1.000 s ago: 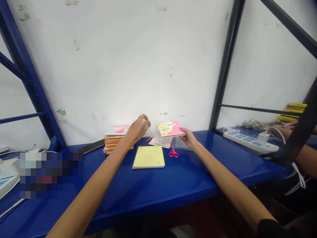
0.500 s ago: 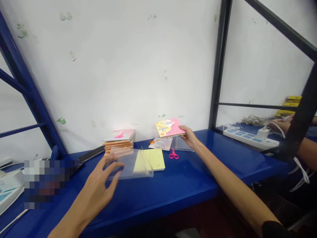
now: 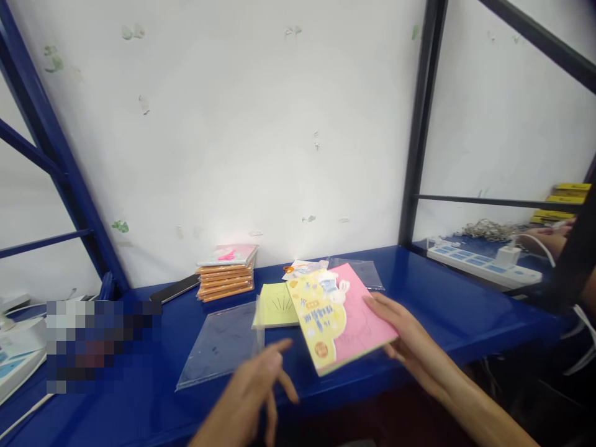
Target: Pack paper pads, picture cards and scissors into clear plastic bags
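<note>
My right hand (image 3: 405, 335) grips the right edge of a pink and yellow booklet (image 3: 361, 320) with a white rabbit on its cover, held tilted above the desk. My left hand (image 3: 256, 385) is open, fingers apart and a little blurred, left of the booklet and not touching it. A clear plastic sleeve (image 3: 218, 344) lies flat on the desk just beyond my left hand. Behind the booklet sits a yellow pad (image 3: 277, 304) with dark lines on it, partly covered.
On the blue desk (image 3: 442, 285) stands a stack of orange-edged packs (image 3: 226, 282) topped by a pink-and-white pack. A black phone (image 3: 174, 288), orange scissors (image 3: 289, 269) and another clear sleeve (image 3: 363, 273) lie farther back. A power strip (image 3: 484, 264) and another person's hand (image 3: 544, 239) are at right.
My right hand has brought the booklet down and nearer, now hiding the pink scissors. My left hand has let go of the clear sleeve, which lies on the desk, and moved right.
</note>
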`<state>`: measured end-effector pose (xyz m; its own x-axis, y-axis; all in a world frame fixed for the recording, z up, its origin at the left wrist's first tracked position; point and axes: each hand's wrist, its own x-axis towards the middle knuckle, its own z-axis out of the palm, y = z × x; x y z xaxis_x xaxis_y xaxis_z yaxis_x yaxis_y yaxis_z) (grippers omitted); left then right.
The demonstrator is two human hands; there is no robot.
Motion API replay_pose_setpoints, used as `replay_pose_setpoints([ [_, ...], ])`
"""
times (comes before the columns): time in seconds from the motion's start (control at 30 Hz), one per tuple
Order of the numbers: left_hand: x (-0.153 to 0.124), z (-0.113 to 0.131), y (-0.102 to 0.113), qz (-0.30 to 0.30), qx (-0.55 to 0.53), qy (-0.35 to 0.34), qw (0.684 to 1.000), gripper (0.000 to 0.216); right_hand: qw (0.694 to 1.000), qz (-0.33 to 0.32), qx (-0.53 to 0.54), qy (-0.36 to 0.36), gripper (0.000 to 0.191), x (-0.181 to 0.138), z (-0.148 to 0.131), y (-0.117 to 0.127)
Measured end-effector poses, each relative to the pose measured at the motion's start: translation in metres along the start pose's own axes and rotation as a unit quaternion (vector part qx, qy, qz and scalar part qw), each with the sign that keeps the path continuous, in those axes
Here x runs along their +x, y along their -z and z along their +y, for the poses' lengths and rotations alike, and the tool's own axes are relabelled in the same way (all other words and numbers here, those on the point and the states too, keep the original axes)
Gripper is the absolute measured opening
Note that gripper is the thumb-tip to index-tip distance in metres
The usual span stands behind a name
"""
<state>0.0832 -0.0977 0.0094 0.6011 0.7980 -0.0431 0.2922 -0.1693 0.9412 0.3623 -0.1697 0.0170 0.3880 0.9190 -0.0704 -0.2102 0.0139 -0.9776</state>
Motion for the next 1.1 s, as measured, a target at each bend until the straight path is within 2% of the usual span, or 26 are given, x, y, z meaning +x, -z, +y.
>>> replay_pose_setpoints([
  [0.07, 0.004, -0.001, -0.032, -0.086, -0.089, 0.063, 0.990, 0.074, 1.000, 0.008, -0.002, -0.017, 0.047, -0.018, 0.012, 0.001],
  [0.17, 0.009, 0.004, -0.059, -0.111, -0.130, 0.112, 0.979, 0.071, 1.000, 0.014, -0.005, -0.017, 0.057, -0.034, 0.038, 0.007],
  [0.27, 0.015, 0.021, -0.065, -0.111, -0.116, 0.118, 0.980, 0.065, 0.998, 0.047, 0.001, -0.031, 0.070, -0.040, 0.061, 0.018],
  [0.4, 0.020, 0.042, -0.061, -0.169, -0.134, 0.070, 0.974, 0.058, 0.996, 0.075, 0.001, -0.054, 0.081, -0.041, 0.067, 0.032],
  [0.47, 0.019, 0.045, -0.057, -0.155, -0.152, 0.055, 0.975, 0.055, 0.995, 0.087, -0.007, -0.040, 0.078, -0.042, 0.061, 0.038],
  [0.57, 0.017, 0.041, -0.047, -0.081, -0.167, 0.065, 0.981, 0.054, 0.992, 0.120, -0.021, -0.028, 0.075, -0.042, 0.048, 0.049],
  [0.63, 0.018, 0.034, -0.040, -0.054, -0.153, 0.065, 0.985, 0.055, 0.989, 0.141, -0.032, -0.022, 0.077, -0.041, 0.042, 0.062],
  [0.8, 0.036, 0.011, -0.039, -0.091, -0.032, 0.060, 0.994, 0.059, 0.978, 0.172, -0.119, 0.015, 0.080, -0.030, 0.029, 0.111],
  [0.9, 0.042, 0.002, -0.048, -0.036, 0.028, 0.046, 0.998, 0.070, 0.970, 0.165, -0.177, 0.026, 0.073, -0.016, 0.019, 0.133],
  [0.97, 0.039, 0.001, -0.052, 0.003, 0.046, 0.038, 0.998, 0.082, 0.964, 0.161, -0.209, 0.021, 0.066, -0.004, 0.013, 0.140],
  [1.03, 0.032, 0.004, -0.052, -0.007, 0.061, 0.020, 0.998, 0.087, 0.956, 0.162, -0.241, 0.028, 0.061, 0.009, 0.010, 0.140],
  [1.1, 0.027, 0.006, -0.052, -0.029, 0.091, -0.001, 0.995, 0.078, 0.938, 0.183, -0.290, 0.052, 0.057, 0.020, 0.009, 0.137],
])
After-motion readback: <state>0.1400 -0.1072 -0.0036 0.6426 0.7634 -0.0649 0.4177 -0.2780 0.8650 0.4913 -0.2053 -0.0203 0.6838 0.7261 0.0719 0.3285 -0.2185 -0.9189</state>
